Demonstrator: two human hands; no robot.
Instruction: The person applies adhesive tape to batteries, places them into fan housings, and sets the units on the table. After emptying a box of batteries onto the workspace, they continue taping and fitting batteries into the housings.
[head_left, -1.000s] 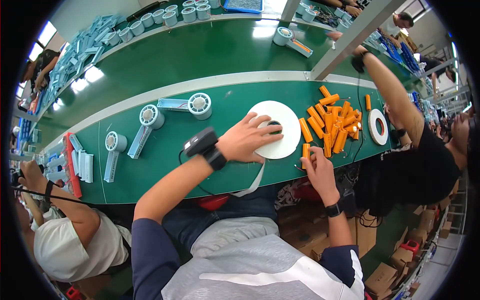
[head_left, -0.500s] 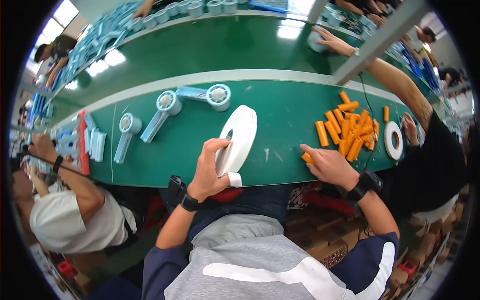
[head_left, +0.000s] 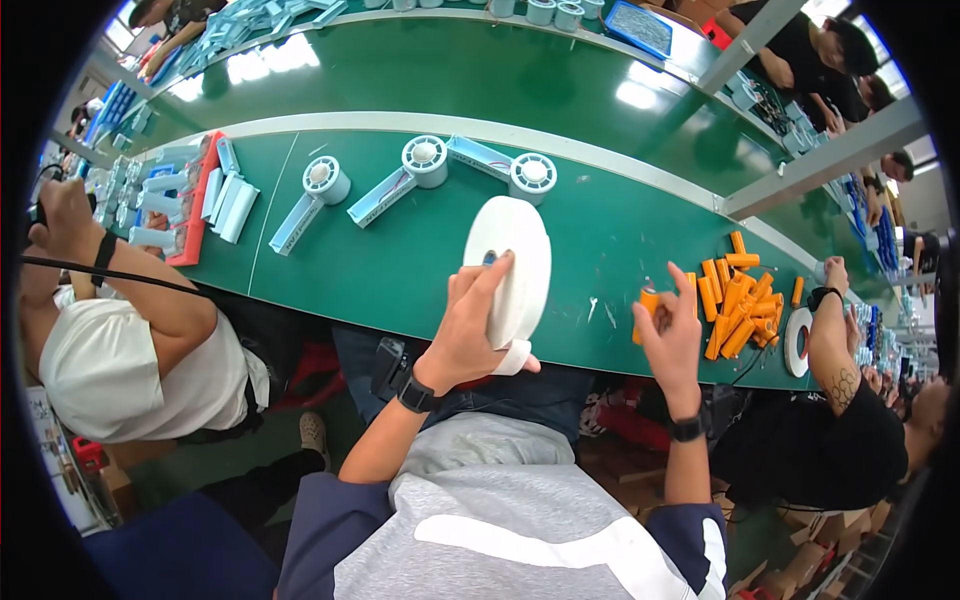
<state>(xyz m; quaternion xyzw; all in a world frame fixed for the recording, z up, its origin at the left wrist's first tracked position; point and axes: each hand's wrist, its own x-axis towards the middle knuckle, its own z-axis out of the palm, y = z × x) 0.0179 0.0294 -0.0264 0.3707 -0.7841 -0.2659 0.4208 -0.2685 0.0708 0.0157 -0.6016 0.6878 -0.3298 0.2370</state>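
Note:
My left hand (head_left: 462,325) grips a big roll of white tape (head_left: 525,270), held tilted above the green bench. A short loose end of the tape curls by my thumb at the bench's near edge. My right hand (head_left: 672,345) is open, thumb and index finger apart. Beside its thumb is an orange battery-like cylinder (head_left: 645,312), partly hidden by the hand. To the right lies a heap of similar orange cylinders (head_left: 740,310). Three light-blue handheld-fan housings with round heads, a left one (head_left: 312,200), a middle one (head_left: 405,178) and a right one (head_left: 515,172), lie beyond my left hand.
A red bin (head_left: 205,200) with light-blue parts stands at the left, with loose handle pieces (head_left: 232,205) beside it. A second white tape roll (head_left: 797,342) lies far right. Co-workers sit on both sides. A metal post (head_left: 830,160) rises at the back right.
My view has swung, shifting the bench. My right hand has lifted and opened its fingers away from the orange cylinder. The left still holds the tape roll. The right co-worker's arm has drawn back.

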